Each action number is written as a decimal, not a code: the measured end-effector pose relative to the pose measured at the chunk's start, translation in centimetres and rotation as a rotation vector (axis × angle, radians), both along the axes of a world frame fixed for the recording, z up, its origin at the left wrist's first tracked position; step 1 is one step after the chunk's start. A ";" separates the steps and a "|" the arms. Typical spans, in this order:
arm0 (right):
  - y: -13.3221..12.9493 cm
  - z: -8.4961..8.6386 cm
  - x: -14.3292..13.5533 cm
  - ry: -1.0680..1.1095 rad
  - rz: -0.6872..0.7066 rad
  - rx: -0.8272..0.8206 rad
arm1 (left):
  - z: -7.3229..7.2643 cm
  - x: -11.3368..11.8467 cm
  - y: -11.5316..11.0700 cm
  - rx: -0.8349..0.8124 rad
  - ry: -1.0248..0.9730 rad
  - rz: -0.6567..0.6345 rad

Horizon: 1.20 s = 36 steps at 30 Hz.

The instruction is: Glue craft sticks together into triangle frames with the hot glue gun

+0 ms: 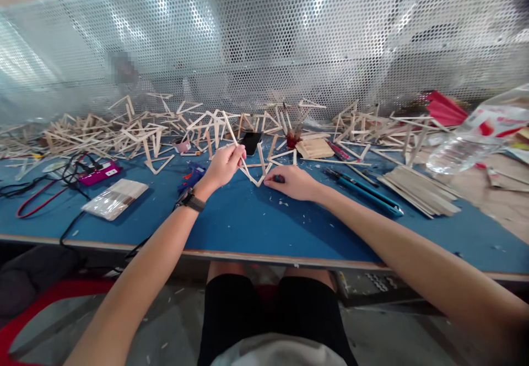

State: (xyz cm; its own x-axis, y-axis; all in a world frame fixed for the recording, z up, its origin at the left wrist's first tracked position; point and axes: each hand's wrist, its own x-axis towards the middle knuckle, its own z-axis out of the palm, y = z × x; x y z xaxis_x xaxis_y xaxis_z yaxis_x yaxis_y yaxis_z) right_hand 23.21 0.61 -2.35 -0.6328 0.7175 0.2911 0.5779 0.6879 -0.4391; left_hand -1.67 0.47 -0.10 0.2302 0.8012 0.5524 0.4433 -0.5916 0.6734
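Note:
My left hand [225, 165] pinches a thin wooden stick [230, 127] that slants up and away over the table. The stick's lower part runs toward a V-shaped joint of sticks [258, 183] near the table surface. Beside that joint is my right hand [294, 183], its thumb and fingers drawn together. A small dark object [279, 178] shows among the curled right fingers; its kind cannot be made out. A blue glue gun [192, 175] lies just left of my left wrist, partly hidden. Behind my hands lies a black phone [250, 143].
Heaps of joined sticks [95, 134] line the back against a perforated metal screen [264, 41]. At left are a purple power strip [100, 173], cables and a plastic-wrapped pack [115, 198]. At right lie a teal utility knife [367, 190], loose sticks [419, 189] and a plastic bottle [458, 148].

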 end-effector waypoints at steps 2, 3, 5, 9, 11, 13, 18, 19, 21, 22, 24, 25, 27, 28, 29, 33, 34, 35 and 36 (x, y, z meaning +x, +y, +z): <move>0.1 -0.3 -0.1 0.006 0.017 0.011 | 0.0 0.1 0.0 -0.020 -0.028 -0.015; 0.2 -0.4 -0.2 0.007 0.026 0.020 | -0.1 0.1 0.0 -0.033 -0.039 -0.026; 0.3 -0.7 -0.2 0.009 0.035 0.043 | -0.2 0.2 0.0 -0.053 -0.055 -0.045; 0.1 -0.7 -0.4 -0.004 0.004 0.081 | -0.2 0.3 0.0 -0.057 -0.078 -0.052; -0.2 -0.5 -0.4 -0.017 -0.001 0.099 | -0.2 0.3 -0.1 -0.055 -0.088 -0.050; -0.5 -0.2 -0.4 -0.035 0.006 0.127 | -0.1 0.4 -0.2 -0.058 -0.092 -0.051; -0.9 0.3 -0.1 -0.094 0.028 0.192 | -0.2 0.4 -0.4 -0.063 -0.058 -0.057; -0.9 0.3 -0.1 -0.101 0.025 0.197 | -0.2 0.4 -0.4 -0.063 -0.054 -0.056; -0.9 0.4 0.0 -0.106 0.017 0.201 | -0.3 0.4 -0.4 -0.062 -0.051 -0.053; -0.9 0.4 0.0 -0.108 0.017 0.202 | -0.3 0.4 -0.4 -0.061 -0.049 -0.051; -0.9 0.3 0.0 -0.119 0.026 0.202 | -0.3 0.4 -0.4 -0.057 -0.046 -0.048; -0.9 0.3 0.1 -0.129 0.035 0.199 | -0.3 0.4 -0.4 -0.054 -0.043 -0.047; -0.9 0.3 0.1 -0.141 0.042 0.194 | -0.3 0.3 -0.3 -0.046 -0.040 -0.048; -0.9 0.3 0.1 -0.140 0.039 0.192 | -0.3 0.3 -0.3 -0.043 -0.040 -0.048; -0.9 0.3 0.1 -0.136 0.034 0.192 | -0.4 0.2 -0.2 -0.040 -0.041 -0.047; -0.8 0.3 0.1 -0.112 -0.003 0.193 | -0.5 0.2 -0.1 -0.040 -0.056 -0.039; -0.7 0.3 0.2 -0.110 -0.009 0.190 | -0.5 0.2 0.0 -0.041 -0.056 -0.037; -0.7 0.2 0.2 -0.109 -0.011 0.186 | -0.5 0.3 -0.1 -0.045 -0.053 -0.035; -0.6 0.2 0.2 -0.108 -0.010 0.181 | -0.5 0.3 -0.1 -0.048 -0.049 -0.035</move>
State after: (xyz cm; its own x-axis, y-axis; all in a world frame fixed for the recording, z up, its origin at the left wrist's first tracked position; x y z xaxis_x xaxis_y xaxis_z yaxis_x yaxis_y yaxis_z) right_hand 23.41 -0.04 -2.17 -0.6601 0.6661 0.3471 0.6222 0.7438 -0.2441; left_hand -1.40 0.39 -0.60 0.2319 0.8193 0.5244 0.3891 -0.5722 0.7219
